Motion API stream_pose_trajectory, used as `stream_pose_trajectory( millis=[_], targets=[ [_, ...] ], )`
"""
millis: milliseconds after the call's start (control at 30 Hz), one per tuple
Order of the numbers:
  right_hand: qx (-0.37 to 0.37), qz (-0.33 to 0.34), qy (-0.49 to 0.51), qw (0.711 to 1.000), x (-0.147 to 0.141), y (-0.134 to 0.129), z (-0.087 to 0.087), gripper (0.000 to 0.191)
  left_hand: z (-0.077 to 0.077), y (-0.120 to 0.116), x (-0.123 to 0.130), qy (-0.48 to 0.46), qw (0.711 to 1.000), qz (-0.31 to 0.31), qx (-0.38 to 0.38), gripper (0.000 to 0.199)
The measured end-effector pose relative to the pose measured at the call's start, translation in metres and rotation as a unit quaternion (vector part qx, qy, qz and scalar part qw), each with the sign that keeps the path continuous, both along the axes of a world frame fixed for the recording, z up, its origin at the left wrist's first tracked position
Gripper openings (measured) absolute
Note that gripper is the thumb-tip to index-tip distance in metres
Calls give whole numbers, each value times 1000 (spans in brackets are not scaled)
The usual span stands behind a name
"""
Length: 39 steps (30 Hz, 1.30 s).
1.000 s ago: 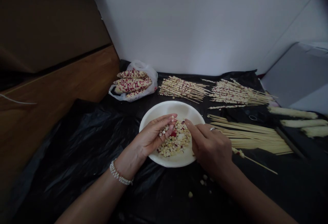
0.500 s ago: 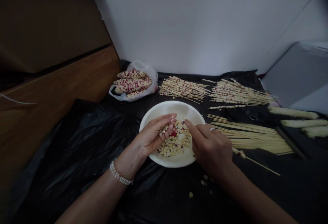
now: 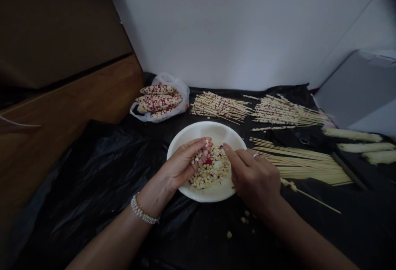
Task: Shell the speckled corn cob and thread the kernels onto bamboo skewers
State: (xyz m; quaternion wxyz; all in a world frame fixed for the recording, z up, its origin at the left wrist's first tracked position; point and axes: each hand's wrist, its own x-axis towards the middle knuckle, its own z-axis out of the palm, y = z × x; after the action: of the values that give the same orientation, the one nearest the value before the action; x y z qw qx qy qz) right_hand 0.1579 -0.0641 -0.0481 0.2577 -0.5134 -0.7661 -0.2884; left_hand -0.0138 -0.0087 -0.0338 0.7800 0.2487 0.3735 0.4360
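Pinched between the thumb and fingertips of the left hand point(image 3: 182, 163) was a pale kernel point(image 3: 207, 142), nearly closed on, with several more cupped in the palm; the right hand point(image 3: 258, 177) was curled shut around a skewer point(image 3: 318, 200), its kernel-covered part showing behind the fist and its tip too small to make out. Both worked over the white bowl point(image 3: 182, 138), where loose kernels point(image 3: 206, 177) lay heaped. Good handling here probably meant a light hold on the kernel's sides, fingertips out of line with the point, the stick kept straight and steady so nothing split. Counted up, there was one bowl, one plastic bag point(image 3: 185, 92) with at least four speckled ears point(image 3: 159, 103), two piles of filled skewers point(image 3: 216, 106), one bunch of bare sticks point(image 3: 312, 171) and three stripped cobs point(image 3: 352, 135); overlap hid the exact number of sticks and filled skewers.
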Motion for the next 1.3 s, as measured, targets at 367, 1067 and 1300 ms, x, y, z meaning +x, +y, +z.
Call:
stream_pose_trajectory(
  millis=[367, 1067, 1300],
  targets=[
    [-3, 5, 3, 1000, -1, -1, 1, 35, -5, 1, -3, -15, 1000, 17, -10, 17],
    [-10, 4, 0, 1000, -1, -2, 0, 34, -1, 0, -2, 12, 1000, 20, 2, 14],
    [-19, 16, 5, 1000, -3, -4, 1, 34, 0, -1, 0, 28, 999, 22, 1, 13]
  ],
)
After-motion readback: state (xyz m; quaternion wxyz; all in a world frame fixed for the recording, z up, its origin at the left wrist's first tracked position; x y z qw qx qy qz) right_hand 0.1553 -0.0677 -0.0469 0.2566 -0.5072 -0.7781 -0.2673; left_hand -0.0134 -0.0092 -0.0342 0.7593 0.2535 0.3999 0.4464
